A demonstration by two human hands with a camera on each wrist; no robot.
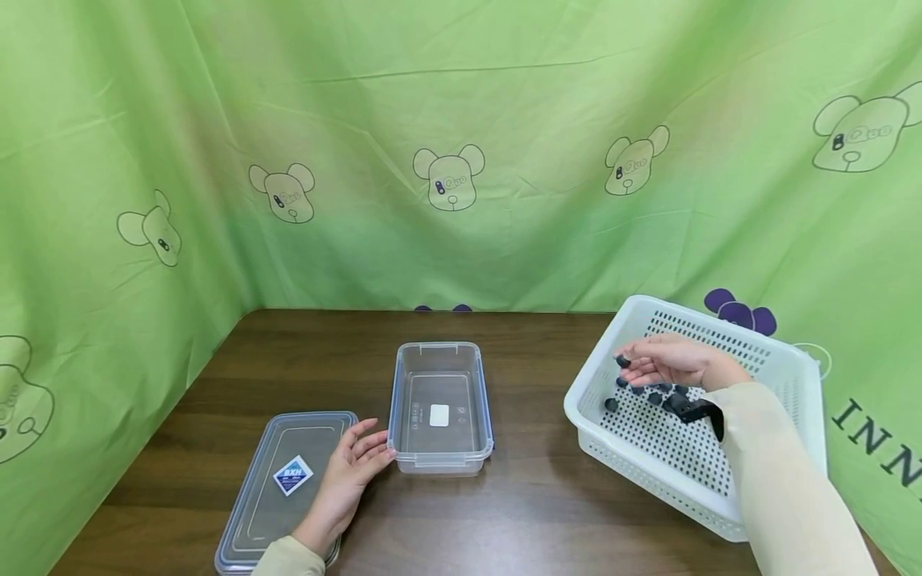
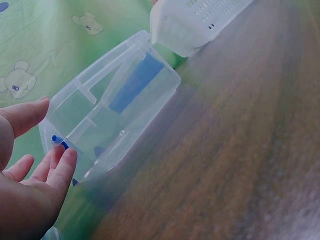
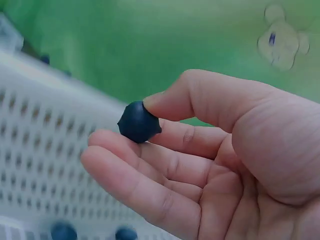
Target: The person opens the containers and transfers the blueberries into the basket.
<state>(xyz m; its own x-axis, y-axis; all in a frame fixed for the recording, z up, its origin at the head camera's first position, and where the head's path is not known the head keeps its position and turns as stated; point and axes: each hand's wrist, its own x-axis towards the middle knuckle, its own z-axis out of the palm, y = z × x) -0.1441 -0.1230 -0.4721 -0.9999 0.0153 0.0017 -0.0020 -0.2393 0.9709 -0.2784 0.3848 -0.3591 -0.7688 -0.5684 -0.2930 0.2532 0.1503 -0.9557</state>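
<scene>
My right hand (image 1: 666,360) pinches a small dark blue ball (image 3: 138,122) with little pointed nubs between thumb and fingers, over the inside of a white perforated basket (image 1: 663,472). Several similar dark balls (image 1: 611,405) lie on the basket floor beneath it. On the left, my left hand (image 1: 353,468) has its fingers loosely extended, fingertips at the near left corner of a clear plastic container (image 1: 442,462). The container stands uncovered, with blue along its sides and a white square on its floor. In the left wrist view, thumb and fingers lie around that corner without curling tightly.
A clear lid (image 1: 288,528) with a blue edge and a diamond-shaped label lies on the brown wooden table (image 1: 526,512), left of the container and partly under the left forearm. A green curtain (image 1: 533,240) with bear faces hangs behind the table.
</scene>
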